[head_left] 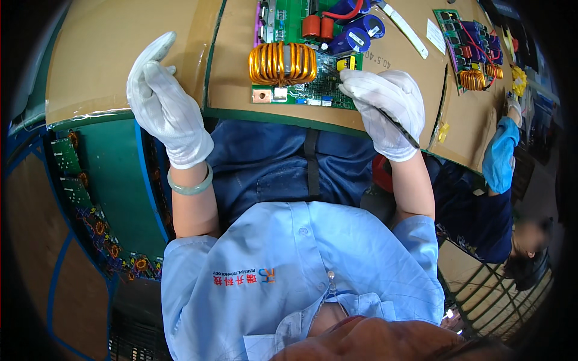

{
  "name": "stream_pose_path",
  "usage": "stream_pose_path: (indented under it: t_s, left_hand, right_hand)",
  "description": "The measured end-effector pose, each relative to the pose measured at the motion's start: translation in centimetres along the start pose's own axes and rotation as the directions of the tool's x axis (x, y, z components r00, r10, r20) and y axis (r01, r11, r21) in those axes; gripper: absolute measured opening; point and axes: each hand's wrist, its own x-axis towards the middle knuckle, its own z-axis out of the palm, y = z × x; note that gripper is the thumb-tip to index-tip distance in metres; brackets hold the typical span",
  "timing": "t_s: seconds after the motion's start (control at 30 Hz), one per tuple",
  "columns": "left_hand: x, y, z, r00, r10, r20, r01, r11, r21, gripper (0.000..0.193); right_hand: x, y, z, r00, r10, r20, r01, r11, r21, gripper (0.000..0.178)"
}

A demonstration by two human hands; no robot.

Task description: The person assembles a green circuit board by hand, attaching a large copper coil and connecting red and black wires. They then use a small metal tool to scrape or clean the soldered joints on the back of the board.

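Observation:
A green circuit board (pixel 297 95) lies on the cardboard-covered bench before me. It carries a big copper-wound toroid coil (pixel 283 64), red components (pixel 311 27) and blue cylindrical capacitors (pixel 350 42). White-gloved, my right hand (pixel 390 108) is closed around a thin black stick-like tool (pixel 397 127) at the board's right edge. The tool's rear end sticks out under the palm, and its front points toward the small parts right of the coil; its exact kind is unclear. My left hand (pixel 162 99), also gloved, is held over the cardboard left of the board, fingers stretched out and holding nothing.
A similar board (pixel 468 51) lies farther right, near a co-worker with a blue sleeve (pixel 501 155). A white strip (pixel 404 29) is beyond my right hand. Left below the bench, several boards with coils (pixel 99 227) line a green surface (pixel 117 174). The bench edge runs below my hands.

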Motion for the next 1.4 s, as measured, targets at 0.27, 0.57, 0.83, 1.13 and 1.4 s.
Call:
stream_pose_path:
  t_s: [0.27, 0.57, 0.83, 1.13, 1.4]
  left_hand:
    - [0.0, 0.2, 0.1, 1.000, -0.015, 0.002, 0.015, 0.999, -0.028, 0.037]
    - [0.1, 0.1, 0.1, 1.000, 0.010, -0.007, -0.010, 1.000, -0.004, 0.036]
    - [0.0, 0.5, -0.2, 0.998, 0.001, 0.063, -0.005, 0.997, 0.074, 0.046]
    - [-0.1, 0.5, -0.1, 1.000, 0.030, 0.007, -0.030, 1.000, 0.007, 0.034]
    - [-0.1, 0.4, -0.2, 0.999, 0.031, 0.014, -0.031, 0.999, -0.009, 0.033]
  right_hand:
    - [0.1, 0.8, 0.0, 0.998, -0.056, 0.018, 0.055, 0.998, 0.038, 0.034]
    - [2.2, 1.6, -0.9, 0.973, -0.199, 0.114, 0.203, 0.979, -0.025, 0.027]
    - [1.8, 1.9, 0.2, 0.979, -0.181, 0.088, 0.184, 0.983, -0.019, 0.027]
    - [0.9, 1.4, 1.0, 0.989, -0.149, 0.025, 0.150, 0.985, -0.080, 0.027]
    - [1.9, 0.6, 0.4, 0.995, -0.089, 0.048, 0.088, 0.996, 0.018, 0.029]
